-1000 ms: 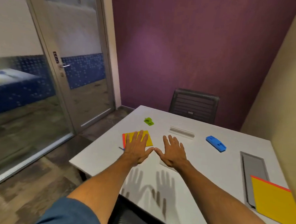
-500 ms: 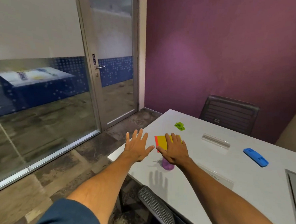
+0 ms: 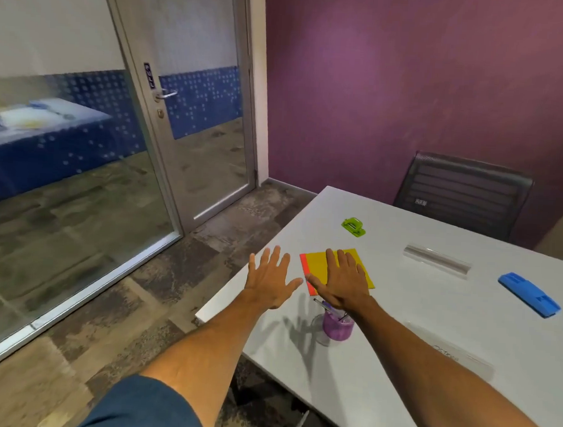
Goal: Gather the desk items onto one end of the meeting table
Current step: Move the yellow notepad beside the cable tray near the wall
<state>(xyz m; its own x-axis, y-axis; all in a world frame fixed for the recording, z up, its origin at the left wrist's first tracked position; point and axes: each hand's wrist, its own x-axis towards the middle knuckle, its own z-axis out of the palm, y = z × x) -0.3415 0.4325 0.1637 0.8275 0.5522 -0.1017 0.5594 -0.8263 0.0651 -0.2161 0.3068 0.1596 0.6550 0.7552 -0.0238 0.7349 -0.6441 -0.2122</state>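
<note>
Holds both hands flat above the left end of the white table (image 3: pixel 415 305), fingers straight and spread, gripping nothing: left hand (image 3: pixel 270 283) over the table's edge, right hand (image 3: pixel 343 286) over the yellow pad (image 3: pixel 316 264). Cannot tell whether the right palm touches the pad.

Judges the pad as thin, light and a little flexible. Better to slide it first, then to pinch it at the red spine.

Finds the purple pen cup (image 3: pixel 338 325) just beside the right wrist. Probably light and easy to tip, so take it low around the body and keep it upright.

Sees further away, well apart, the green punch (image 3: pixel 354 227) and the blue tool (image 3: pixel 528 298). Look stiff and compact; take by the long sides.

Expects both clear rulers (image 3: pixel 436 262) (image 3: pixel 461 358) to be flat, slippery and hard to lift. Drag to the table's edge before pinching.
</note>
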